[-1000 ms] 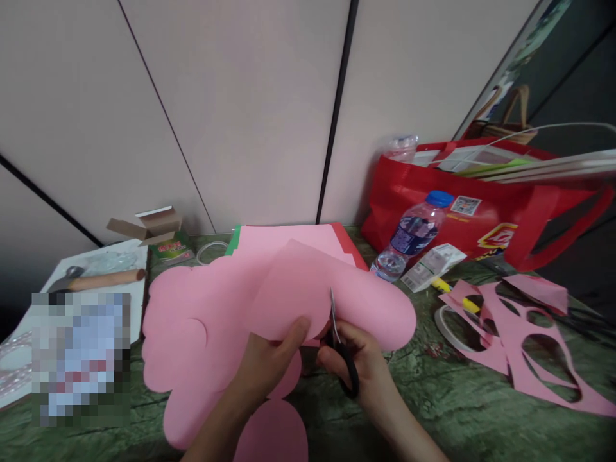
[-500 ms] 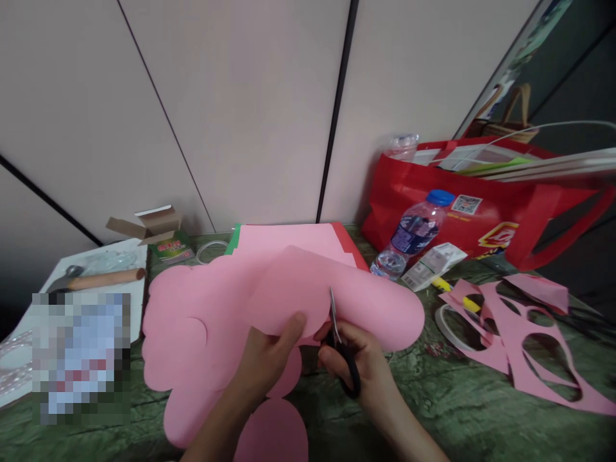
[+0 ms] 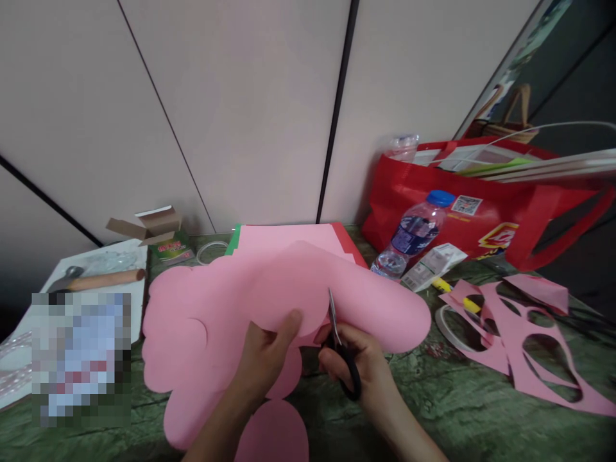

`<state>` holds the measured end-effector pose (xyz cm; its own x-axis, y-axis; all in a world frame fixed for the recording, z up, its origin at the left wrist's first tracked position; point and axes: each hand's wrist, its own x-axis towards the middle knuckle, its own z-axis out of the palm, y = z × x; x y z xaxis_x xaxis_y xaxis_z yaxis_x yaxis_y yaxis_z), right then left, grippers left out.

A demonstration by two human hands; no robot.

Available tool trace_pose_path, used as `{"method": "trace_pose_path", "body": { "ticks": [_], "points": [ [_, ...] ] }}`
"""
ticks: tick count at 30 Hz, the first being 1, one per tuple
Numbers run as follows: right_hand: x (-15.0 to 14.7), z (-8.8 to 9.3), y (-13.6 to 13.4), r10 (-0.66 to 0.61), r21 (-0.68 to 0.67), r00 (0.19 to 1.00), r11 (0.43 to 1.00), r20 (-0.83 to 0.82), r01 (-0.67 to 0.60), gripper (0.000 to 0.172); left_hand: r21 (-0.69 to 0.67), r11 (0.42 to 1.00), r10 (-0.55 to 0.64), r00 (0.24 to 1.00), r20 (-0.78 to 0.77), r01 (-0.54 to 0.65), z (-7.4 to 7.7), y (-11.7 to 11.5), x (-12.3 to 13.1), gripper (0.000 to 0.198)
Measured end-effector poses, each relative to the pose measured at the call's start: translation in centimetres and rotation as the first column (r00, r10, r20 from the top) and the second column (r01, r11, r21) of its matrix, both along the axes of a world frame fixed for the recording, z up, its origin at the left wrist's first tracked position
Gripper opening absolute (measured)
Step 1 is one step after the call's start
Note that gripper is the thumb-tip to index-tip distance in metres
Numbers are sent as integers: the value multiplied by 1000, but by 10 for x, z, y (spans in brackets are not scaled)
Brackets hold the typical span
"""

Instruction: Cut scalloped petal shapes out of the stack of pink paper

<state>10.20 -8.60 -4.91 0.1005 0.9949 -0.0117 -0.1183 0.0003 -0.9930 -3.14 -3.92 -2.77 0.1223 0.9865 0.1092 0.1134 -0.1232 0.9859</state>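
My left hand [image 3: 269,350] pinches a sheet of pink paper [image 3: 293,282] by its near edge, thumb on top. Part of that sheet curls over to the right of the scissors. In my right hand [image 3: 356,359] is a pair of scissors [image 3: 347,369] with black handles, fingers through the loops. The blades point away from me and lie at the paper's edge; how far apart they are is hard to see. Beneath and left of the sheet lie several pink paper rounds [image 3: 173,333], overlapping. Another pink round [image 3: 274,433] rests at the near edge of view.
Pink offcuts with round holes [image 3: 514,340] lie at right, beside a tape roll [image 3: 452,330]. Behind them stand a water bottle [image 3: 409,237] and a red bag [image 3: 433,179]. At left are a hammer [image 3: 106,278] on a white board and an opened small box [image 3: 168,240].
The pink sheet has turned slightly, and its curled right end has shifted a little to the right. Both hands stay in nearly the same place.
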Motion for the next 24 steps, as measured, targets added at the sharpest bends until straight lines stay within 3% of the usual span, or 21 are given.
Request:
{"method": "trace_pose_path", "body": {
  "ticks": [11,18,24],
  "points": [
    [-4,2,-1,11,-29,999,1000,-52,-13,31,-37,999,0,1000,19,1,0,-3,3,26],
    [-7,0,0,47,26,995,999,-84,-45,26,-243,970,10,999,-33,-18,13,-18,14,24],
    [-3,1,2,14,114,996,993,-91,-4,25,-283,956,-100,994,-54,81,18,-18,13,25]
  ]
}}
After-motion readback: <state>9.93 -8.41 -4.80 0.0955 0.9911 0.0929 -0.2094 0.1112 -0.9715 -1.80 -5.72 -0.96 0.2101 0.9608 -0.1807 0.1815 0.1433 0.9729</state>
